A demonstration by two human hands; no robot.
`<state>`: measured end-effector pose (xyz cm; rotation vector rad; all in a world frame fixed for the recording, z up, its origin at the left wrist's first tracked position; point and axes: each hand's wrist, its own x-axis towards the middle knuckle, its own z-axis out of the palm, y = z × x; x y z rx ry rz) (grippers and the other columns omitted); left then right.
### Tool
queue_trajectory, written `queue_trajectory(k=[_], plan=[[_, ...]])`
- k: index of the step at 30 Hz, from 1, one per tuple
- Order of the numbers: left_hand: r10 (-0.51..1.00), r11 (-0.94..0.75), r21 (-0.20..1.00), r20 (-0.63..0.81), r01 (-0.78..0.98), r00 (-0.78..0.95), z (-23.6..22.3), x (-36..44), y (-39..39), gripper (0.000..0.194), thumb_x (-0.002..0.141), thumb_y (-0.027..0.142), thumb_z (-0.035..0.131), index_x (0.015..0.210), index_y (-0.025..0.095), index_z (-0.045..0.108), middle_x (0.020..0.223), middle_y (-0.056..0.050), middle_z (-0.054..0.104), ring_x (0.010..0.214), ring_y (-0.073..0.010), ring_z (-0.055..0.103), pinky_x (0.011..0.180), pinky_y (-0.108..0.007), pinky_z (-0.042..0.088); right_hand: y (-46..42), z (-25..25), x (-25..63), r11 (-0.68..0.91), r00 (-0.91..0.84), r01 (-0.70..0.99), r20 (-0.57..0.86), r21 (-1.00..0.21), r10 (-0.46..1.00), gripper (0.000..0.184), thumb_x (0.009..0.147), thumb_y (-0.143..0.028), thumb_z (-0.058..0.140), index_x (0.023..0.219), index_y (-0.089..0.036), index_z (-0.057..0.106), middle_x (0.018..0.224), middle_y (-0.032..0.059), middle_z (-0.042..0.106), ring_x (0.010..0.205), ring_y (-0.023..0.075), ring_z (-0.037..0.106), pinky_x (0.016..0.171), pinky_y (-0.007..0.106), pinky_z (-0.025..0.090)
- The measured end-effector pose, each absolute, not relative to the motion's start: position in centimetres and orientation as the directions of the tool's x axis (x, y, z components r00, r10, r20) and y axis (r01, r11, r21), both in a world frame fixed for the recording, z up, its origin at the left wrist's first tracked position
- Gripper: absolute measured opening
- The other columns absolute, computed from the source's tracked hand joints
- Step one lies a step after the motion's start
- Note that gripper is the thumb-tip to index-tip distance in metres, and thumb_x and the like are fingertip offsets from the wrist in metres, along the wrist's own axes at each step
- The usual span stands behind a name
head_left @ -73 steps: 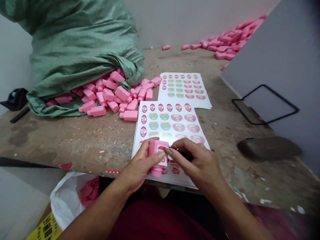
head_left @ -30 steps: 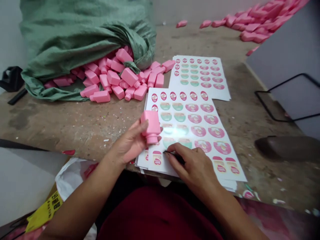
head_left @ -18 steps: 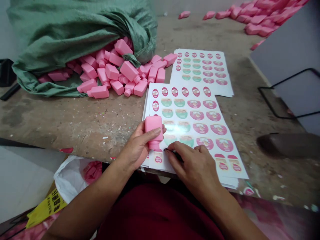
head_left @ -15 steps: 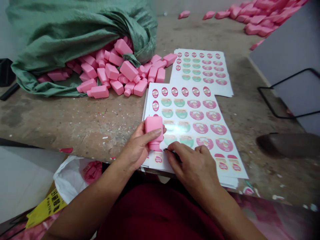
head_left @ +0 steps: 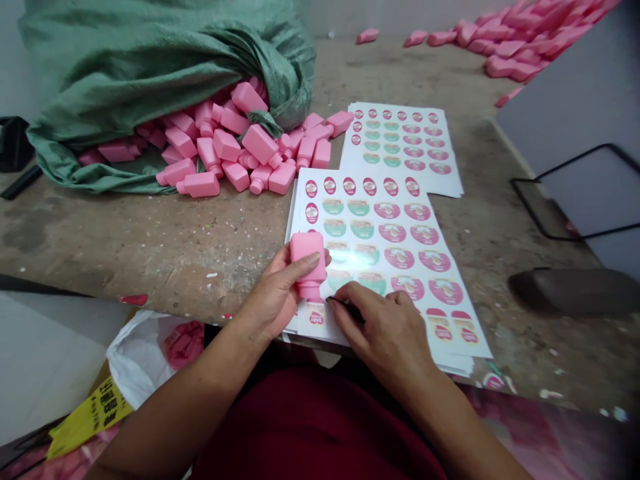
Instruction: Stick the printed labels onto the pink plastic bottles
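A worn brown table [head_left: 175, 247], flecked with small scraps, is backed by a pale wall [head_left: 425, 13] and closed off at its right side by a grey panel [head_left: 575, 120]. Its far left part is taken up by a green sack [head_left: 165, 87], from whose mouth loose pink bottles [head_left: 257, 143] are spilled. Along the far edge, toward the right, a heap of bottles [head_left: 520, 40] is piled. Near the right edge a black wire frame [head_left: 590, 235] and a dark oblong case [head_left: 573, 291] are seen. A white bag [head_left: 135, 353] is set below the near edge.

A front stack of label sheets [head_left: 375, 230] is laid at the table's near edge, partly over a rear stack [head_left: 400, 177]. Above the front stack's left edge a pink bottle [head_left: 307, 250] is grasped by the left hand [head_left: 273, 297], neck toward the near edge, thumb laid across its face. A slim black tool [head_left: 354, 311] is pinched between thumb and forefinger of the right hand [head_left: 387, 327]. Its tip is brought just beside a label [head_left: 315, 317] by the stack's near left corner, though whether the paper is touched cannot be told
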<state>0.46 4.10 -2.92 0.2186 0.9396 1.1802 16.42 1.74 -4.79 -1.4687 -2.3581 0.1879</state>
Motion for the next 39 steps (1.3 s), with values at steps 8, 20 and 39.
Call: queue_trajectory(k=[8, 20, 39], plan=[[0.866, 0.383, 0.581, -0.497, -0.718, 0.060, -3.2, 0.6, 4.1, 0.025, 0.083, 0.013, 0.065, 0.108, 0.011, 0.062, 0.097, -0.010, 0.071, 0.095, -0.0180, 0.066, 0.091, -0.030, 0.047, 2.2, -5.0, 15.8, 0.421, -0.358, 0.848, 0.237, -0.322, 0.903, 0.031, 0.094, -0.041, 0.049, 0.072, -0.022, 0.060, 0.060, 0.0000, 0.066, 0.049, 0.0142, 0.047, 0.062, 0.031, 0.026], [0.880, 0.413, 0.670, -0.467, -0.617, 0.081, -2.8, 0.5, 3.7, 0.047, 0.078, 0.021, 0.074, 0.123, 0.021, 0.057, 0.107, -0.008, 0.069, 0.096, -0.0205, 0.066, 0.085, -0.032, 0.051, 3.6, -1.0, 17.4, -0.265, -0.118, 0.227, -0.296, -0.937, 0.948, 0.033, 0.072, -0.049, 0.071, 0.065, -0.022, 0.055, 0.055, -0.0056, 0.043, 0.049, 0.0092, 0.035, 0.045, 0.024, 0.027], [0.885, 0.458, 0.673, -0.404, -0.581, 0.231, -1.9, 1.6, 1.9, 0.051, 0.092, 0.053, 0.054, 0.132, 0.022, 0.051, 0.115, -0.010, 0.065, 0.089, -0.0192, 0.067, 0.068, -0.028, 0.054, 4.8, -1.7, 17.8, -0.099, -0.170, 0.215, -0.137, -0.972, 0.976, 0.036, 0.076, -0.052, 0.071, 0.065, -0.021, 0.056, 0.050, -0.0066, 0.046, 0.045, 0.0084, 0.038, 0.043, 0.023, 0.031]])
